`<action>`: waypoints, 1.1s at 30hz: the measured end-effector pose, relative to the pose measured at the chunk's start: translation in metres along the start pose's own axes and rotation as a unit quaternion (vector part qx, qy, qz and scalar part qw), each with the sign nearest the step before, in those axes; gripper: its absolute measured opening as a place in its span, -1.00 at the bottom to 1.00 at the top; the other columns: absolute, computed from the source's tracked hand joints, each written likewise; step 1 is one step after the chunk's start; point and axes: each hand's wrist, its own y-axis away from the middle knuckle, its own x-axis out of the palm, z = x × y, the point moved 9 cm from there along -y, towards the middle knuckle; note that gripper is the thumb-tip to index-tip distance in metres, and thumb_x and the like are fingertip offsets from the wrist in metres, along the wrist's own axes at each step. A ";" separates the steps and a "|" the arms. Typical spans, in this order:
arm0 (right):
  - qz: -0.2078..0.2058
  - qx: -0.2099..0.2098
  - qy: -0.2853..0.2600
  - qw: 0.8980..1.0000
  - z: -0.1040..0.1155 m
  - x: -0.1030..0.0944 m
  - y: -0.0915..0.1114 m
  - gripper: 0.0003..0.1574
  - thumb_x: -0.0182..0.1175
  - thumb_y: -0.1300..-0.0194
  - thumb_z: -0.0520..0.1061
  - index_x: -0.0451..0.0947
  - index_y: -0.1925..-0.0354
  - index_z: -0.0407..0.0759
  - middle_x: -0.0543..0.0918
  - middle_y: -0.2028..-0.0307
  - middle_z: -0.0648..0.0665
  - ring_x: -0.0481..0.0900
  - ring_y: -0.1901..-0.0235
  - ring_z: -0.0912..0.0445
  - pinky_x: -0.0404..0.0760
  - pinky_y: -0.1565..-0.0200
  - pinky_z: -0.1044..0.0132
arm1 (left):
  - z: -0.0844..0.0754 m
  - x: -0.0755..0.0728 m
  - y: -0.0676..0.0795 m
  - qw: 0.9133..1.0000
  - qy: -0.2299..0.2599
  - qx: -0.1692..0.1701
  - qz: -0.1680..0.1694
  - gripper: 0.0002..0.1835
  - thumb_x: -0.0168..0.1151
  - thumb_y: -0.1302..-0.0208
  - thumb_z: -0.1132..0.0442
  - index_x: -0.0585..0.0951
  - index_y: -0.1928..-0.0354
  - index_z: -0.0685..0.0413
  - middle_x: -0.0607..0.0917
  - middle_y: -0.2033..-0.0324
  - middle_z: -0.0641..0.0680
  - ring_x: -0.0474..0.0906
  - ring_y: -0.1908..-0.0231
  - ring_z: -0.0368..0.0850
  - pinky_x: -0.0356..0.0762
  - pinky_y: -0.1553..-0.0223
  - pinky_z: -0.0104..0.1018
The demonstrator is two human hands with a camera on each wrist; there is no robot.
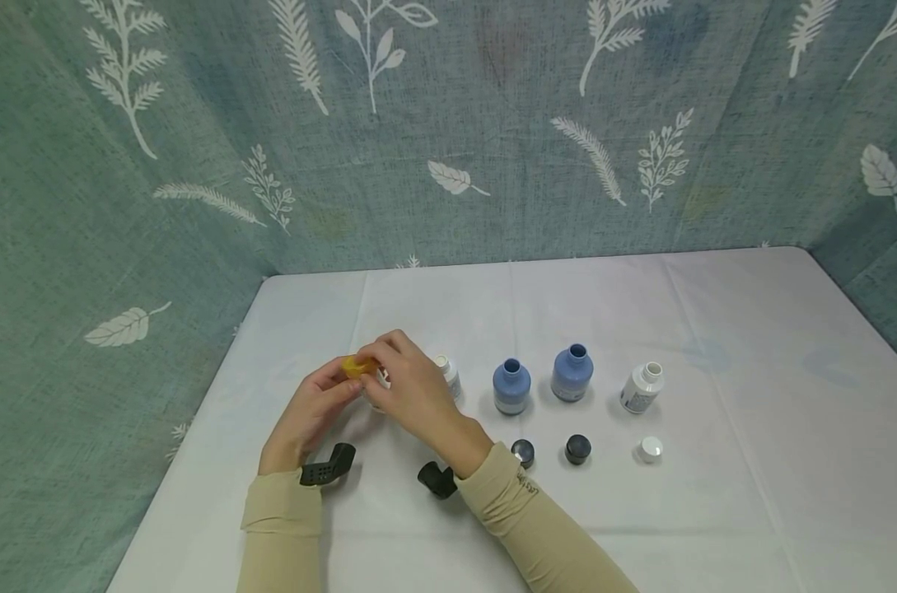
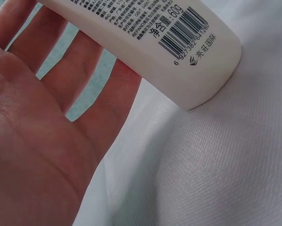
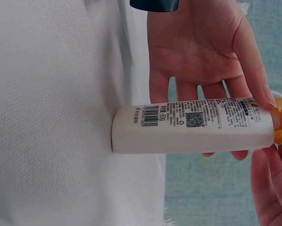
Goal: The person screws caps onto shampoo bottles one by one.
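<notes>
A flat white bottle with printed text and a barcode stands upright on the table, its base at the cloth. My left hand holds it from behind near the top, thumb by the neck. At the bottle's top is a yellow cap, which my right hand pinches between thumb and fingers. The left wrist view shows the bottle's lower part beside the left fingers. In the head view the hands hide most of the bottle.
Right of my hands stand uncapped bottles: a white one partly hidden, two blue ones and another white one. Before them lie two black caps and a white cap. A patterned curtain hangs behind.
</notes>
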 end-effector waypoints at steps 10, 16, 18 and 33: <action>0.001 0.009 -0.020 1.000 -0.002 0.001 0.001 -0.85 0.10 -0.21 -0.09 0.52 0.21 0.02 0.39 0.29 0.11 0.40 0.35 0.29 0.33 0.33 0.61 | 0.003 -0.002 0.001 1.000 -0.002 -0.012 -0.007 -0.60 0.12 -0.22 0.23 0.44 -0.10 0.19 0.51 -0.02 0.02 0.33 -0.09 -0.10 0.33 -0.03 -0.36; -0.008 0.009 0.000 1.000 -0.001 0.000 0.000 -0.80 0.03 -0.21 -0.21 0.53 0.21 -0.01 0.41 0.28 0.09 0.40 0.31 0.32 0.37 0.23 0.60 | 0.003 -0.003 0.001 1.000 -0.009 -0.018 -0.015 -0.57 0.13 -0.21 0.20 0.42 -0.11 0.18 0.49 -0.05 0.04 0.32 -0.11 -0.09 0.33 -0.04 -0.34; -0.010 0.005 0.001 1.000 -0.001 0.000 0.000 -0.78 0.05 -0.18 -0.23 0.53 0.21 -0.02 0.41 0.27 0.08 0.41 0.30 0.31 0.38 0.20 0.60 | 0.003 -0.003 0.001 1.000 -0.012 -0.015 -0.013 -0.57 0.13 -0.22 0.19 0.42 -0.11 0.17 0.48 -0.06 0.04 0.31 -0.11 -0.08 0.33 -0.04 -0.34; -0.019 -0.041 0.005 0.999 0.006 -0.001 0.000 -0.77 0.17 -0.13 -0.18 0.57 0.18 -0.02 0.44 0.16 0.06 0.41 0.23 0.30 0.35 0.25 0.60 | 0.001 -0.003 0.002 0.999 0.016 -0.015 -0.024 -0.60 0.12 -0.22 0.25 0.42 -0.10 0.20 0.50 -0.02 0.03 0.35 -0.07 -0.09 0.34 -0.03 -0.32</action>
